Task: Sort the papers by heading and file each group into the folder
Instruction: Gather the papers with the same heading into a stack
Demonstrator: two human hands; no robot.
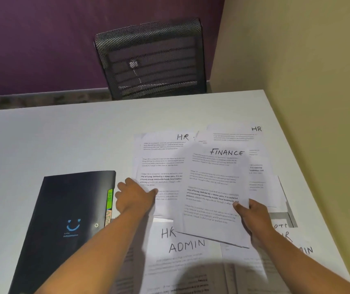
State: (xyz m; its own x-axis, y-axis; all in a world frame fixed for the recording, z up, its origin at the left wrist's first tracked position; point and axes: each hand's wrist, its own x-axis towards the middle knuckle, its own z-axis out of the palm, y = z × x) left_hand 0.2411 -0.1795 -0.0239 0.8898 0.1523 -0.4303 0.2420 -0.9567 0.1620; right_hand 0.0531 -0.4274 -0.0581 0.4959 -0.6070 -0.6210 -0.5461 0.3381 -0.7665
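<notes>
White table (pixel 63 134) fills my view, the black folder (pixel 63 219) lying flat at its left, headed papers (pixel 186 247) spread beside it, the FINANCE sheet (pixel 212 183) on top, pinched by my right hand (pixel 252 217), my left hand (pixel 133 198) resting on an HR sheet (pixel 163 158), grip unclear.

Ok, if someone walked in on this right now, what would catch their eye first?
Most likely the FINANCE sheet, pinched at its edge by the right hand above the spread of papers on the right of the table. Next, the left hand resting on an HR sheet, and the dark folder with coloured tabs lying to the left.
</notes>
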